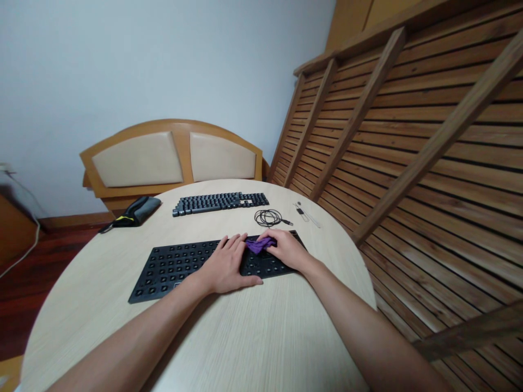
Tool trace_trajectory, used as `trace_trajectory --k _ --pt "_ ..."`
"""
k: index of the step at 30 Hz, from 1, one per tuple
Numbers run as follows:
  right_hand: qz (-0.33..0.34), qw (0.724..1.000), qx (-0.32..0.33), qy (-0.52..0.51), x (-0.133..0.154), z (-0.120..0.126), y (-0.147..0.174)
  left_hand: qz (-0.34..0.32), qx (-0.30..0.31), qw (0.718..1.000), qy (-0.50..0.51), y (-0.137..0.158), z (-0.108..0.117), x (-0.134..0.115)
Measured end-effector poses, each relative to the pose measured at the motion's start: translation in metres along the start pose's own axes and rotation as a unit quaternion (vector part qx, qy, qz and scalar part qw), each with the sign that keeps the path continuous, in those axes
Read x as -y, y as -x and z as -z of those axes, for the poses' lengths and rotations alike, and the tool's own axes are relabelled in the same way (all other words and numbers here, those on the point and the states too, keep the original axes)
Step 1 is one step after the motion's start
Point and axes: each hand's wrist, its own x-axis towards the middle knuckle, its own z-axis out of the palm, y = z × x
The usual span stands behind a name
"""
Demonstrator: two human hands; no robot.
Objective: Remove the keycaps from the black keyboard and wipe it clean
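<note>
A black keyboard base (171, 265) with its keycaps off lies on the round table, rows of switches showing. My left hand (229, 267) rests flat across its middle, fingers stretched out and thumb pointing right along the near edge. In my right hand (285, 249) is a bunched purple cloth (259, 245), pinched and pressed on the right part of the keyboard base. Both hands and the cloth hide part of the switches.
Behind the base, loose keycaps (212, 202) lie arranged in keyboard order. A coiled black cable (268, 218) sits right of centre, with small tools (304, 214) beyond it. A dark pouch (141, 209) is at the table's left edge. Wooden slats (392, 147) stand on the right.
</note>
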Motion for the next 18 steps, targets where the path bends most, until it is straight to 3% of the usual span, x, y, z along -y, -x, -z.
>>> trace_trajectory --k 6,10,13,18 --pt "0.002 0.999 0.047 0.026 -0.009 0.026 0.003 0.002 0.001 1.000 0.013 0.000 0.001 -0.001" --pt "-0.028 0.998 0.026 0.045 -0.017 0.042 0.012 0.004 0.005 1.000 0.012 0.000 0.002 -0.001" --pt "-0.057 0.996 -0.023 0.065 -0.020 0.038 0.014 0.004 0.002 1.000 0.014 0.000 0.003 -0.002" --pt "-0.071 0.988 -0.068 0.116 -0.014 0.011 0.000 0.001 -0.004 1.000 0.014 0.000 0.003 -0.003"
